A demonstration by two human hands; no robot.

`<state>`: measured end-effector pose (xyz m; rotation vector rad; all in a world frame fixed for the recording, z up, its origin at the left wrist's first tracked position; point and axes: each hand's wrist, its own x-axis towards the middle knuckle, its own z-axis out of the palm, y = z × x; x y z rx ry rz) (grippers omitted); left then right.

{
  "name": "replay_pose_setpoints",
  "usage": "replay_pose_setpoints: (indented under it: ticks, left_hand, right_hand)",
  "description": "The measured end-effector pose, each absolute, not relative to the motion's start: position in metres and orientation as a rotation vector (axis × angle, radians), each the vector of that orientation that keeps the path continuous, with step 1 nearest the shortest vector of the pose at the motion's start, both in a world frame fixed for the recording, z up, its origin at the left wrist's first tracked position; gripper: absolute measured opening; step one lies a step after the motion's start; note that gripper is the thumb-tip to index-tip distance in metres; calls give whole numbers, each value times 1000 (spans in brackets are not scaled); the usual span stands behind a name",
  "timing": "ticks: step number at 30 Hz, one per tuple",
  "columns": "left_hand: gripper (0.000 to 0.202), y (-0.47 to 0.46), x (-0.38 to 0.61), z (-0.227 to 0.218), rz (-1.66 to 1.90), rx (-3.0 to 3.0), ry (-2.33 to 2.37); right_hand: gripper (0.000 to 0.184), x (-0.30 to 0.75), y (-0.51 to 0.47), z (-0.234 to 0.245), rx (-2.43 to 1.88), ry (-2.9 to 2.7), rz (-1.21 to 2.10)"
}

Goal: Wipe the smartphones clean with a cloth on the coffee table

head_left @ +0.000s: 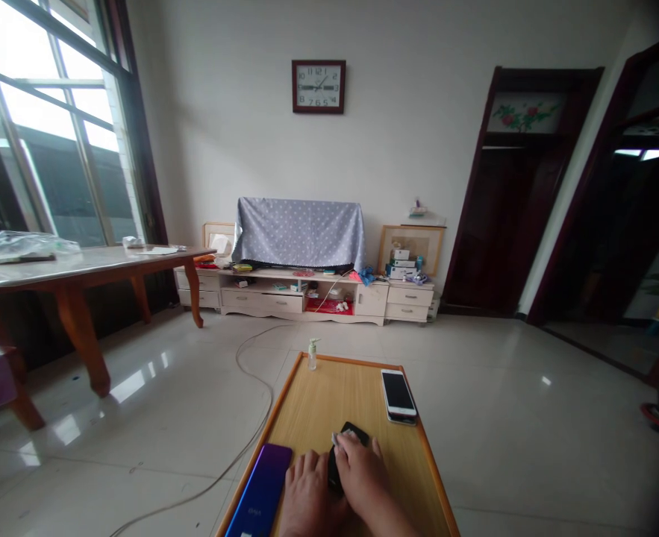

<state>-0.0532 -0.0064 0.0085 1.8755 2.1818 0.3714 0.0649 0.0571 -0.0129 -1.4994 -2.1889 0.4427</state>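
Left hand [308,494] and right hand [364,476] covered a dark handset [334,470] on a wooden surface [334,395].
Left fingers [311,466] lay spread; right fingers [351,446] held what seemed a wipe [335,440], a slip risking the blue phone [260,488].

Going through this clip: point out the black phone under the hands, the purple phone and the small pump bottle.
black phone [354,432], head view, point on its exposed top end.
purple phone [260,491], head view, point on its glossy back.
small pump bottle [312,357], head view, point on its clear body.

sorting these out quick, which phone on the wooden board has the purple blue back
The phone at the near left corner of the wooden board; the others are the black phone and the white-edged phone.
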Motion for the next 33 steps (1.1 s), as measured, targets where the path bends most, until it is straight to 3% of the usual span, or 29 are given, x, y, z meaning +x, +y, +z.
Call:
replay_pose_setpoints:
  ticks: [12,19,26,33]
  left_hand:
    - [52,0,-62,-8,259,1907,2186]
    - [56,-5,-55,-2,445,1892,2198]
    - [53,-4,-56,3,295,1884,2180]
    - [52,-4,-54,-3,495,1885,2172]
  right_hand:
    - [45,57,48,-36,-1455,-2301,429]
    - [47,53,79,-28,-1574,-2266,394]
    - [46,62,58,-45,-1458,-2309,420]
    - [46,67,76,-36,-1562,-2273,409]
